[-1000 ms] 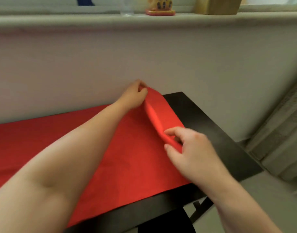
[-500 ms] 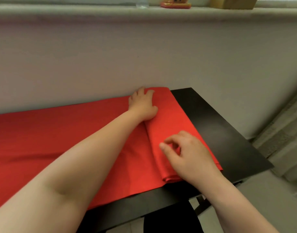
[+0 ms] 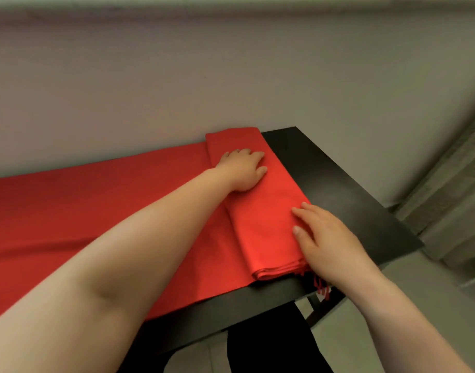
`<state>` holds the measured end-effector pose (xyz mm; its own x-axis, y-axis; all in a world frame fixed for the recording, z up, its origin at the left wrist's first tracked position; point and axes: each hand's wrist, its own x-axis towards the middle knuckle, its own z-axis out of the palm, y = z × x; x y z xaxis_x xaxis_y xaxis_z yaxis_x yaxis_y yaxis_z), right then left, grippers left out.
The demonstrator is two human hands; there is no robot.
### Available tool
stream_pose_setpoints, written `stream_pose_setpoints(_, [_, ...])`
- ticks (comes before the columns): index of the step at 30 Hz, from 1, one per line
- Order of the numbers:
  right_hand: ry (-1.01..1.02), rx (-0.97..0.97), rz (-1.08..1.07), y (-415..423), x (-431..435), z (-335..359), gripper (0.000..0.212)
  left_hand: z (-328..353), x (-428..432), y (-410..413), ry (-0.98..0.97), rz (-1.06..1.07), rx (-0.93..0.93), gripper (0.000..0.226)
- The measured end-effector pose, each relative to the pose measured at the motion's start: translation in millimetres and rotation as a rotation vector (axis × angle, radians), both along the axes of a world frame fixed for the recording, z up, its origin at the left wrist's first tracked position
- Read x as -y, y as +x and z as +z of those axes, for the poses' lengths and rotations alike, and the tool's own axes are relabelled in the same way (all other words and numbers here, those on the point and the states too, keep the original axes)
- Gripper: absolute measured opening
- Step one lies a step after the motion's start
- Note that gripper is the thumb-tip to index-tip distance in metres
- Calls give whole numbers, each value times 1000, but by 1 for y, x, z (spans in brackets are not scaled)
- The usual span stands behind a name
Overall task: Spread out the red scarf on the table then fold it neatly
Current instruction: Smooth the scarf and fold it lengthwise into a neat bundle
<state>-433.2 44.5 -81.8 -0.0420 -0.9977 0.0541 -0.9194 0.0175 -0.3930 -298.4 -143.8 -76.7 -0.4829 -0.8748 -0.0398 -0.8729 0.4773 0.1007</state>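
The red scarf (image 3: 123,211) lies spread along the black table (image 3: 338,189), running off the left side of the view. Its right end is folded over into a flat layered band (image 3: 263,211), with red fringe hanging off the table's front edge. My left hand (image 3: 244,168) presses flat on the far part of that band, fingers straight. At the band's right edge, nearer the front, my right hand (image 3: 325,238) rests with its fingers stretched out on the cloth.
A pale wall stands right behind the table. A bare strip of black tabletop lies to the right of the scarf, ending at a corner (image 3: 416,243). Beyond it is a ribbed grey surface (image 3: 451,211). Grey floor shows below.
Both hands let go of the lifted scarf end, which now lies folded flat. The hands went from pinching the cloth to pressing on it with straight fingers.
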Motion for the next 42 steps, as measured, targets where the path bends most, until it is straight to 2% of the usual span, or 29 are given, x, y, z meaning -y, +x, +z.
stream_pose_setpoints(3, [-85,44,-99,-15,-11,2,37,0,-4,-19,-10,-125,3,52])
stream_pose_setpoints(6, [-98,42,-218,-18,-15,2,42,-2,-6,-35,-12,-175,2,48])
stream_pose_setpoints(9, [-9,21,-319,-17,-11,3,49,6,-3,-44,-52,-32,6,46])
stream_pose_setpoints(12, [57,13,-353,-19,-4,6,46,17,-1,-53,-50,161,41,57])
stream_pose_setpoints(15, [115,16,-327,-22,1,9,41,24,0,-69,-13,230,101,64])
stream_pose_setpoints(23, [56,17,-240,-29,6,11,40,29,12,-86,15,211,178,28])
stream_pose_setpoints(27, [-13,73,-284,-49,12,14,34,32,20,-97,-19,219,-38,23])
stream_pose_setpoints(30, [-113,110,-365,-69,13,22,27,46,24,-108,-44,207,-250,30])
stream_pose_setpoints(34, [-271,109,-406,-76,6,41,23,68,23,-107,-75,181,-448,27])
stream_pose_setpoints(38, [-465,164,-329,-52,-5,59,22,85,20,-70,-121,188,-552,23])
stream_pose_setpoints(42, [-524,244,-183,-8,-18,72,20,89,9,-12,-119,264,-694,31])
